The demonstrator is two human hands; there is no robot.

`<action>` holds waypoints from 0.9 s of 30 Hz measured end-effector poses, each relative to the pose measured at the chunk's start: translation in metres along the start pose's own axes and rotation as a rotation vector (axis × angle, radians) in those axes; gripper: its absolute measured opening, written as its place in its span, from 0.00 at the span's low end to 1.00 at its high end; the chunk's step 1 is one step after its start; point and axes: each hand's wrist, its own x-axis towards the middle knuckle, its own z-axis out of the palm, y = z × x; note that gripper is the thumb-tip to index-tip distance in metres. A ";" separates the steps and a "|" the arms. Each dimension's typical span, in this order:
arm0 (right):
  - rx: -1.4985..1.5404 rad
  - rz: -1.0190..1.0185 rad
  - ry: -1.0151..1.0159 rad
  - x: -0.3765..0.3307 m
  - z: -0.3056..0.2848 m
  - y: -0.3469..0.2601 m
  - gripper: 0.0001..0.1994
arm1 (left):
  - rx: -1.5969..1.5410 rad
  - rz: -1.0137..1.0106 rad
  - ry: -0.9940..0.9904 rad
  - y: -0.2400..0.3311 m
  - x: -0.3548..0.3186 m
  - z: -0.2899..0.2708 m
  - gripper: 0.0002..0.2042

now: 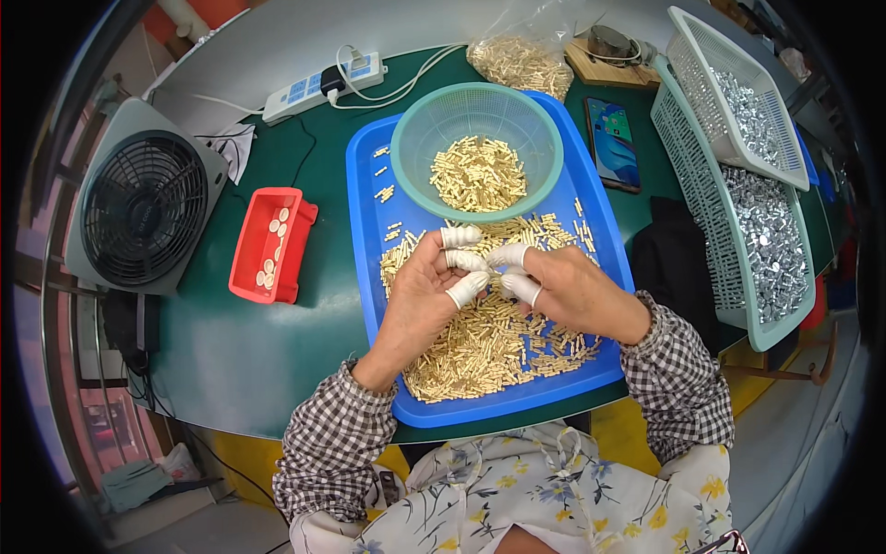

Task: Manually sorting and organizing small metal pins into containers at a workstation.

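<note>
- One broad, rectangular, blue plastic tray (508, 404) is set on the dark green tabletop (203, 369).
- At its far end, a round, pale-green plastic colander (537, 157) is rested.
- Over the tray's middle, the left hand (426, 288) and right hand (574, 288) are held, white ribbed finger covers (460, 237) worn; their fingertips are drawn close together, but whether anything is pinched cannot be told.
- Slim, gold-coloured, metallic-looking pieces (480, 346) are strewn below and around the fingers, and heaped in the colander; lightness, stiffness and slipperiness may be expected, little fragility; each is best gripped mid-length.
</note>
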 end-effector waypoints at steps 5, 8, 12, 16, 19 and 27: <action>0.228 0.158 0.048 -0.003 -0.020 0.006 0.11 | 0.562 0.144 0.018 -0.009 0.002 0.009 0.13; 0.316 0.219 0.057 -0.008 -0.024 0.009 0.11 | 0.986 0.330 -0.059 -0.013 0.003 0.020 0.11; 0.328 0.230 0.035 -0.012 -0.026 0.013 0.12 | 1.328 0.597 -0.211 -0.021 0.005 0.030 0.09; 0.340 0.239 0.037 -0.012 -0.026 0.018 0.11 | 1.357 0.576 -0.263 -0.027 0.006 0.029 0.09; 0.358 0.239 0.033 -0.012 -0.023 0.022 0.11 | 1.335 0.566 -0.265 -0.028 0.007 0.027 0.08; 0.376 0.240 0.032 -0.009 -0.018 0.028 0.11 | 1.435 0.621 -0.279 -0.027 0.008 0.024 0.07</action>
